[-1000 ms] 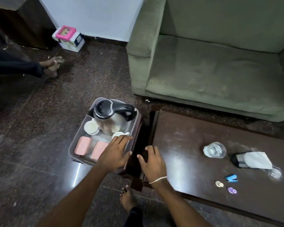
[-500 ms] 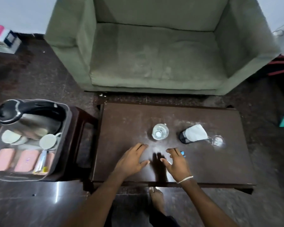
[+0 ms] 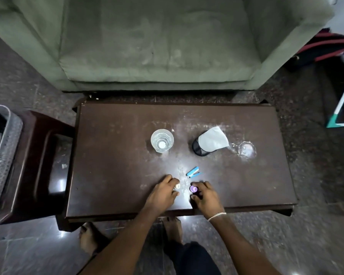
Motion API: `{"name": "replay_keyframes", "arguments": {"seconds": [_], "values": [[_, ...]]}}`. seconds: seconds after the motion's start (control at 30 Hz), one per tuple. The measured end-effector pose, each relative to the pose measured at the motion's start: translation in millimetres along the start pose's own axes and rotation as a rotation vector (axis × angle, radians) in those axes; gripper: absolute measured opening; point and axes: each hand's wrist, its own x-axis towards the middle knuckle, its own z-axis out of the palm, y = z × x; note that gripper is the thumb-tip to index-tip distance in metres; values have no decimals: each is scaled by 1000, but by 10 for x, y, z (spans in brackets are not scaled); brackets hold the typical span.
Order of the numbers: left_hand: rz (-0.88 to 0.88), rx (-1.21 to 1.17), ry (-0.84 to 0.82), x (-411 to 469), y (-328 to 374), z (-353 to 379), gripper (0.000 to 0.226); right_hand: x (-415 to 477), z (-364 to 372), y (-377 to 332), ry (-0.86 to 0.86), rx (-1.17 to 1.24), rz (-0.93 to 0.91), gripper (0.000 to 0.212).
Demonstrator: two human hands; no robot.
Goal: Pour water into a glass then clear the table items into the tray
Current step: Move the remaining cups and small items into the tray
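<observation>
We count one green sofa [image 3: 157,42] at the far side, and in front of it one dark wooden desk [image 3: 111,155] with one dark stool [image 3: 42,161] just beside its left end. One tray [image 3: 2,155] sits on that stool, only partly in view at the left edge. On the desk stand two glasses: one glass [image 3: 162,140] near the middle holding water, and one second glass [image 3: 246,149] well to the right. Between them is one black mesh holder [image 3: 199,148] with one white cloth [image 3: 213,141] on it. Nearer us lies one blue stapler [image 3: 194,172]. Our left hand [image 3: 163,193] curls its fingers onto one small pale cap [image 3: 177,186], and our right hand [image 3: 206,197] pinches one small purple cap [image 3: 193,188].
</observation>
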Motion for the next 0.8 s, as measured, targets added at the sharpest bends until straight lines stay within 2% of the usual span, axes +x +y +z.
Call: {"name": "replay_keyframes", "arguments": {"seconds": [0.2, 0.37, 0.6, 0.8], "values": [[28, -7, 64, 72, 12, 50, 20, 80, 91, 42, 82, -7, -51, 33], [31, -33, 134, -103, 1, -279, 18, 60, 20, -306, 116, 36, -100, 28], [-3, -70, 321, -689, -380, -1248, 13, 87, -30, -1536, 98, 58, -307, 25], [-101, -121, 457, -1404, -900, -1986, 15, 12, 216, -2801, -11, 68, -464, 22]]}}
